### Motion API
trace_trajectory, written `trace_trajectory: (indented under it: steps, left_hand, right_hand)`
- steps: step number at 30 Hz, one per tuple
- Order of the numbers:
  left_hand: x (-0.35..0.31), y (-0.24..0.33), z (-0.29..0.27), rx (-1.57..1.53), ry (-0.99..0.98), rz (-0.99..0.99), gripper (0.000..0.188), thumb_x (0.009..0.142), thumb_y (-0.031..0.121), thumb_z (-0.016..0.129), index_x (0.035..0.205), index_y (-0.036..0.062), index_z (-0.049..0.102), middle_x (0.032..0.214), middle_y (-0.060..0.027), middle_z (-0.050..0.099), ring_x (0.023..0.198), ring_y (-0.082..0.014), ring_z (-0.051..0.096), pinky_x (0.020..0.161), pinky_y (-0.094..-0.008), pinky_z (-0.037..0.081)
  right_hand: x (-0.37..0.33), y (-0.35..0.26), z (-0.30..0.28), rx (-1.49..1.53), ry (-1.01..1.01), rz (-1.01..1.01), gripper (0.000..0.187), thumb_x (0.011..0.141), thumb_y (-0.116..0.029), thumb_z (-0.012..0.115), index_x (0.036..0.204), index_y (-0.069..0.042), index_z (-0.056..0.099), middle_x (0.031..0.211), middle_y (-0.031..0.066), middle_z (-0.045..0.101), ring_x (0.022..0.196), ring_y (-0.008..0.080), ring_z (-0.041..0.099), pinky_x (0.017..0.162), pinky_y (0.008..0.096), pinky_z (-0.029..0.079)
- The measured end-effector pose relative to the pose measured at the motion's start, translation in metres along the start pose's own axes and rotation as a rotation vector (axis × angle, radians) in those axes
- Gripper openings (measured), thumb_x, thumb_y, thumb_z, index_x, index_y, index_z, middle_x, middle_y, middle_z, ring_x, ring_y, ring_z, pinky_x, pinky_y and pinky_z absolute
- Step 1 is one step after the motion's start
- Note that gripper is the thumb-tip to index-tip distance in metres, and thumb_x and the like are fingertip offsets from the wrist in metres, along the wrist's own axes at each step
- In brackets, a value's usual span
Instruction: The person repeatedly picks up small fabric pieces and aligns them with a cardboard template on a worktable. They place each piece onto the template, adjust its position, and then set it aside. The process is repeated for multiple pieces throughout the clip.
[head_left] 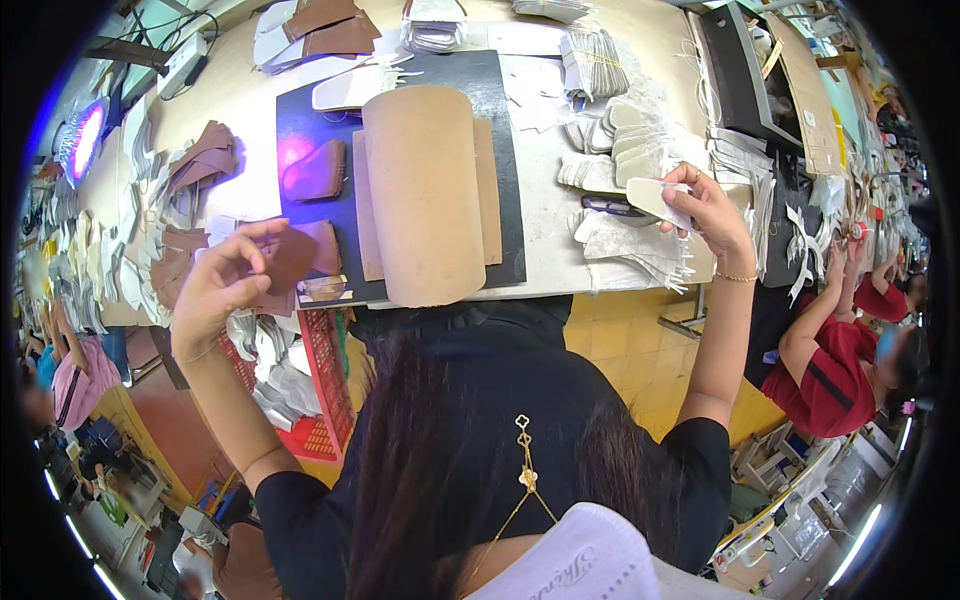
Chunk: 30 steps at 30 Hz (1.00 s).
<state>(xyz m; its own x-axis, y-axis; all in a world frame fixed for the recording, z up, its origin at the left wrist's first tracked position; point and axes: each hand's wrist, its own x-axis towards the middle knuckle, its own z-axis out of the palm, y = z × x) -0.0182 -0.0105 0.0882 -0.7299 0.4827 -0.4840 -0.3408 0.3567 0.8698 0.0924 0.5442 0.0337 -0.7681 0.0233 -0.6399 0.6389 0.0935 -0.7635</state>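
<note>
White cloth item (570,560), printed, nearest the camera, lay well to the near side of the tan curved block (420,190); pale piece (650,197), right of the block, was pinched by one end between thumb and fingers of the right hand (704,206); left hand (226,284), left of the block, had fingers curled narrowly toward the thumb, with a brown piece (291,260) at the tips; whether it gripped or merely touched this, one could not tell.

Handling, as judged: the pale piece was best kept by its edge, singly, broad face unbent; a light pinch probably sufficed, as so thin a piece could crease.

Appearance: pale piece off-white, flat, tongue-shaped, corners rounded; its gripped end was hidden.

Surroundings: black board (510,250) lay beneath the block; brown panel (317,172) stood just left of it; fanned pale pieces (638,145) lay to its right; red crate (335,385) sat lower, to its near left; lit lamp (86,140) shone far left of it.
</note>
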Motion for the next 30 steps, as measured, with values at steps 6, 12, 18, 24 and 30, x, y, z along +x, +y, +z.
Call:
trace_trajectory:
  steps: [6, 12, 18, 24, 30]
  left_hand:
    - [0.031, 0.036, 0.069, -0.173, 0.018, 0.109, 0.019, 0.079, 0.012, 0.074, 0.089, 0.0001, 0.063, 0.072, -0.0046, 0.066, 0.059, -0.0114, 0.064, 0.054, -0.0219, 0.053]
    - [0.075, 0.031, 0.089, -0.132, -0.109, -0.112, 0.024, 0.083, 0.02, 0.073, 0.085, -0.0022, 0.065, 0.07, -0.0106, 0.068, 0.059, -0.0139, 0.068, 0.049, -0.0202, 0.051]
    - [0.077, 0.02, 0.084, -0.258, -0.142, -0.101, 0.037, 0.09, 0.035, 0.065, 0.081, -0.0012, 0.063, 0.068, -0.0127, 0.068, 0.058, -0.0157, 0.068, 0.051, -0.0204, 0.053]
    - [0.076, 0.018, 0.085, -0.278, -0.148, -0.083, 0.044, 0.092, 0.039, 0.06, 0.088, -0.0042, 0.063, 0.071, -0.0149, 0.068, 0.06, -0.0168, 0.069, 0.053, -0.0207, 0.054]
    - [0.076, 0.018, 0.084, -0.277, -0.15, -0.08, 0.044, 0.093, 0.038, 0.06, 0.09, -0.0054, 0.064, 0.072, -0.0149, 0.069, 0.061, -0.0163, 0.069, 0.054, -0.0209, 0.055]
  right_hand:
    - [-0.006, -0.023, 0.041, 0.195, 0.015, -0.261, 0.027, 0.092, -0.013, 0.061, 0.116, -0.006, 0.051, 0.094, 0.0053, 0.064, 0.07, 0.0118, 0.066, 0.057, 0.021, 0.05]
    - [0.009, -0.043, 0.121, 0.207, 0.0, -0.383, 0.026, 0.084, -0.008, 0.071, 0.106, -0.004, 0.058, 0.094, 0.0022, 0.065, 0.08, 0.0067, 0.061, 0.072, 0.019, 0.048]
    - [0.022, -0.076, 0.182, 0.126, -0.178, -0.42, 0.018, 0.083, -0.011, 0.073, 0.094, -0.003, 0.062, 0.088, 0.0018, 0.065, 0.076, 0.0044, 0.056, 0.07, 0.0192, 0.045]
    - [0.025, -0.092, 0.2, -0.019, -0.207, -0.386, 0.019, 0.084, -0.012, 0.072, 0.095, -0.001, 0.061, 0.087, 0.0018, 0.063, 0.075, 0.0039, 0.058, 0.066, 0.0184, 0.047]
    - [0.028, -0.094, 0.203, -0.08, -0.198, -0.371, 0.018, 0.084, -0.01, 0.071, 0.095, 0.0, 0.061, 0.086, 0.0023, 0.063, 0.07, 0.0027, 0.057, 0.061, 0.0164, 0.046]
